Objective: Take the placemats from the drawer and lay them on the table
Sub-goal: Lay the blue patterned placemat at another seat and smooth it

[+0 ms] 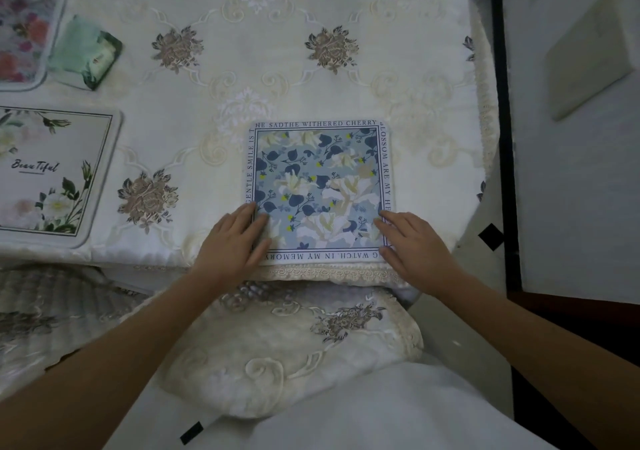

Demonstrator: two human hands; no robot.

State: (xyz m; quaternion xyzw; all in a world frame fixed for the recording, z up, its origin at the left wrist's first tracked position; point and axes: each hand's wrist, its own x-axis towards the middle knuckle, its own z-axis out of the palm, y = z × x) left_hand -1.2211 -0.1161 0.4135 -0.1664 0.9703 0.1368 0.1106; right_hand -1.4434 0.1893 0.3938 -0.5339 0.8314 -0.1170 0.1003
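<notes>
Blue placemat (318,186): it lies flat on the table near the front edge, square, with a blue flower print and a border of printed words. Its near side almost reaches the lace hem of the tablecloth.
Left hand (235,238): it rests on the near left corner of the blue placemat, fingers straight and flat; it presses and grasps nothing.
Right hand (412,241): it lies on the near right corner of the same mat, fingers spread and relaxed, also grasping nothing.
White placemat (52,172): it lies flat on the table well to the left, with white flowers and the word "Beautiful".
Pink placemat (24,37): it is at the far left, partly cut by the picture's edge.
Green packet (86,51): it lies just beside the pink placemat, on its right.
Tablecloth (277,51): cream, embroidered with brown flowers, it covers the table and hangs down at the front.
</notes>
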